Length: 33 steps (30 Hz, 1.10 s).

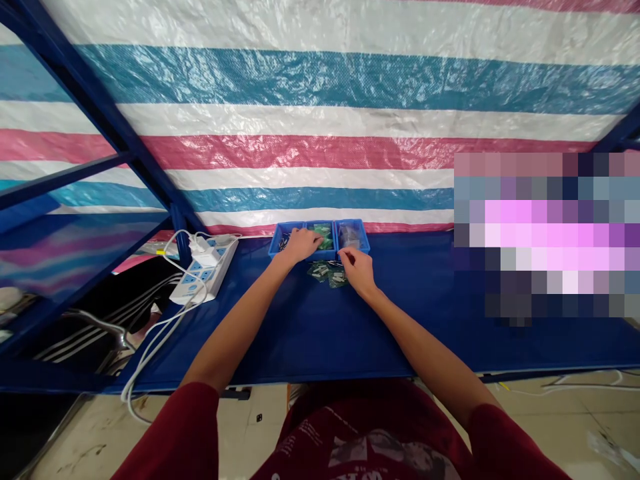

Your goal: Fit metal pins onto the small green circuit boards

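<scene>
Head view: the left hand [301, 245] is hovering over the blue bins, its fingers bunching narrowly at the green packets [325, 233] in the middle bin [327, 255]; whether they are gripping one, I cannot tell. Just left of that hand, the left bin [273, 247] is holding thin dark pieces [283, 241]. The right hand [359, 268] is hanging at the front edge of the right bin [367, 244], thumb and fingertips nearly meeting; anything between them is too small to tell. Clear bags [349, 235] are lying in that bin, just beyond the right hand. Just left of the right hand, small greenish packets with pale pieces [320, 271] are lying on the blue table [320, 333]. Well left of the left hand, a white power strip [216, 281] is bearing plugs [203, 252]. Beyond both hands, a striped sheet [320, 153] is hanging.
</scene>
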Each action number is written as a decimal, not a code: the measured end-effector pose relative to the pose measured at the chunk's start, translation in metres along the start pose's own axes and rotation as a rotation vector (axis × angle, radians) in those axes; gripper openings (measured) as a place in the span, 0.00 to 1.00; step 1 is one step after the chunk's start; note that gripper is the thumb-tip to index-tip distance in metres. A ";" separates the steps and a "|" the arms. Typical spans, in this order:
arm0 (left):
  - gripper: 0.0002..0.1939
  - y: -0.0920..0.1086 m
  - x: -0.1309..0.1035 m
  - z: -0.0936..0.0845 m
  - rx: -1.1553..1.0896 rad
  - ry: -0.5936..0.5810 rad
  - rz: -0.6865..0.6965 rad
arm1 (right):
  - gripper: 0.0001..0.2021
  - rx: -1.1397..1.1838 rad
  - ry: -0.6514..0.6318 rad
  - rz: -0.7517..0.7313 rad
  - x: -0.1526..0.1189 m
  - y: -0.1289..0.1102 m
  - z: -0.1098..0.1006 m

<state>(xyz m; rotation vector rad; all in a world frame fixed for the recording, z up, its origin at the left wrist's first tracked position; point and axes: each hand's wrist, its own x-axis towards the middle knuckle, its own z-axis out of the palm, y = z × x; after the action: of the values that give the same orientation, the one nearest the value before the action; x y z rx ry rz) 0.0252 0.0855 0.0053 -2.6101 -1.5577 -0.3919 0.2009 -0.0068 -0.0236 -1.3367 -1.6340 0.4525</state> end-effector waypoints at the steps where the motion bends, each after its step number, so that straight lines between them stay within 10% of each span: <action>1: 0.12 0.001 -0.002 -0.002 -0.032 0.065 -0.002 | 0.12 -0.086 -0.034 0.013 0.001 0.001 0.000; 6: 0.13 0.015 -0.030 -0.022 -0.235 0.388 -0.036 | 0.09 -0.434 -0.210 0.061 0.003 0.005 -0.001; 14: 0.12 0.013 -0.075 -0.013 -0.409 0.155 -0.065 | 0.10 -0.611 -0.361 0.099 0.005 0.007 0.003; 33: 0.17 0.019 -0.085 0.001 -0.477 0.410 -0.040 | 0.12 -0.587 -0.322 0.003 0.002 -0.006 -0.005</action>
<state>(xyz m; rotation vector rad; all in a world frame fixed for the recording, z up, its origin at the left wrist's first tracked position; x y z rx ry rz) 0.0034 0.0036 -0.0162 -2.5616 -1.5128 -1.3523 0.2019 -0.0083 -0.0156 -1.7590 -2.1365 0.1950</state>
